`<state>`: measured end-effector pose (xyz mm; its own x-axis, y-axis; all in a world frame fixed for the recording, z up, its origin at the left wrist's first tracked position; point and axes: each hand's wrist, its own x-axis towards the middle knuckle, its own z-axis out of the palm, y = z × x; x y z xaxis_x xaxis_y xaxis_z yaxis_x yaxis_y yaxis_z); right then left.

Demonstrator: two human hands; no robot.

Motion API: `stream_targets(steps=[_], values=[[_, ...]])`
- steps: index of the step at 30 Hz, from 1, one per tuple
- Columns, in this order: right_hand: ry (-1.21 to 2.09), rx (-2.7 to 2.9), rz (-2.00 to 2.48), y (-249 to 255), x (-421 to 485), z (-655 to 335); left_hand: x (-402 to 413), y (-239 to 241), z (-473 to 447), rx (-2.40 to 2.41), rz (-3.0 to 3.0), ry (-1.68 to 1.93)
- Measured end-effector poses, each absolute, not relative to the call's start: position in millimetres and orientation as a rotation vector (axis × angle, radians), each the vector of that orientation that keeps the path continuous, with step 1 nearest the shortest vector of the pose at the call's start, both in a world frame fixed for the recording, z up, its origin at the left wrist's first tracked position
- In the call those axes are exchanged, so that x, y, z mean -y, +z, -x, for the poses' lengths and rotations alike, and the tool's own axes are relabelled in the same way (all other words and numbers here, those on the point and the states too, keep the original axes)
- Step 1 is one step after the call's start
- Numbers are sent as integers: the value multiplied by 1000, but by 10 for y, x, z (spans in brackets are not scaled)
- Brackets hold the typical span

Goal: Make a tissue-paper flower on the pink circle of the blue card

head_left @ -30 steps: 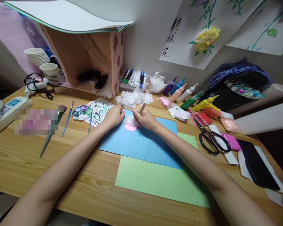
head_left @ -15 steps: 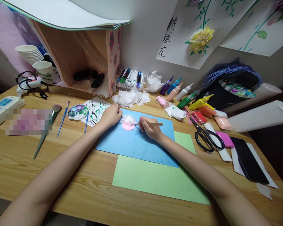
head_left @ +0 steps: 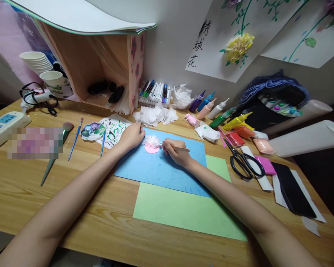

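My right hand (head_left: 175, 151) is closed in a pen-like grip on a thin wooden-handled tool (head_left: 183, 149). Its tip end reaches the right side of a white, fringed flower head (head_left: 152, 141), and I cannot make out the tip's kind. Below the petals shows a flat pink piece (head_left: 151, 150), apparently of clay. Both lie on a blue sheet (head_left: 156, 170). At the sheet's far left edge rests my left hand (head_left: 133, 135), its fingers curled and mostly hidden, just left of the flower.
Under the blue sheet is a green sheet (head_left: 183, 215). Scissors (head_left: 243, 163), a black phone (head_left: 292, 191) and clay packets lie right. Behind stand paint bottles (head_left: 207, 107) and torn white tissue (head_left: 154, 115). Brushes (head_left: 75, 139) and a paint palette (head_left: 93, 131) are left.
The wooden-handled tool has tilted slightly in my right hand, its back end a little lower and further left. My left hand keeps its place; the view has shifted slightly.
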<state>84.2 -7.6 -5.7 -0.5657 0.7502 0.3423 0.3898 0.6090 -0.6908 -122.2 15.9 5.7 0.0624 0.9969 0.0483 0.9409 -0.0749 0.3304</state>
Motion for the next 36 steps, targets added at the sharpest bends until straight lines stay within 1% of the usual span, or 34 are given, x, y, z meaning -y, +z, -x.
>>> stream_targets(steps=[5,9,16,19,21,23,26,28,32,36], values=[[771,2195,938,-40,53,-769,-152,73,1220,-1968,-2114,393],[769,2194,1013,71,7,-658,-154,71,1216,-1961,-2110,401],[626,2431,1172,275,-102,-368,-154,64,1214,-1975,-2141,383],[590,2394,1271,318,-130,-287,-155,64,1211,-1985,-2153,375],[702,2308,1263,358,-147,-317,-158,63,1211,-1989,-2156,372],[894,2138,1205,386,-172,-432,-163,61,1213,-1987,-2150,367],[1159,1705,1137,332,-228,-720,-169,56,1221,-1977,-2150,377],[1278,1460,1120,222,-257,-933,-168,53,1229,-1965,-2157,397],[1415,1263,1077,-21,-218,-1267,-147,49,1229,-1912,-2166,465],[1415,1239,1103,-95,-69,-1431,-106,68,1165,-1777,-2171,603]])
